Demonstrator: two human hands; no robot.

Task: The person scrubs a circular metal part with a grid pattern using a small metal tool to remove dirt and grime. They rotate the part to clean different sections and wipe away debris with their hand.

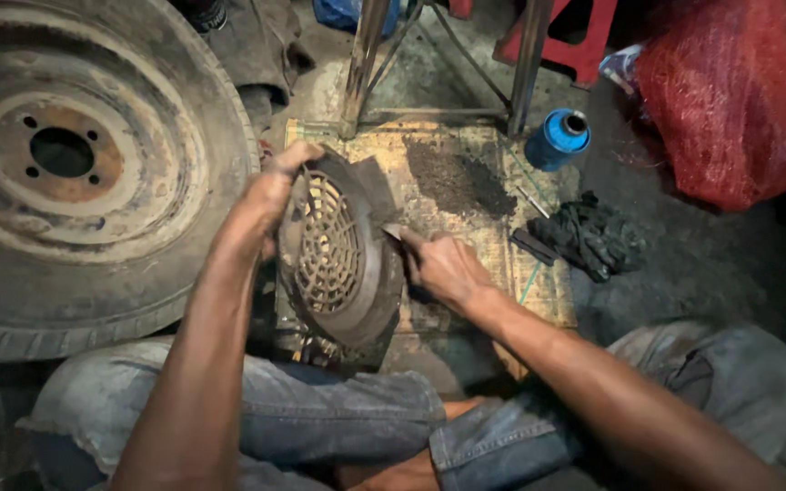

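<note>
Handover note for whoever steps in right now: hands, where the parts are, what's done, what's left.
Left hand: grips the top edge of the round grille part, holding it upright on the board.
Right hand: holds a small blade with its tip at the part's rim.
Around: a pile of dark scrapings on the board, dark gloves and a blue spool to the right, a wheel with tyre to the left.
Done: judging by the pile, a fair amount is scraped off.
Left: the rim looks dirty where the blade sits; how much remains cannot be told.
</note>
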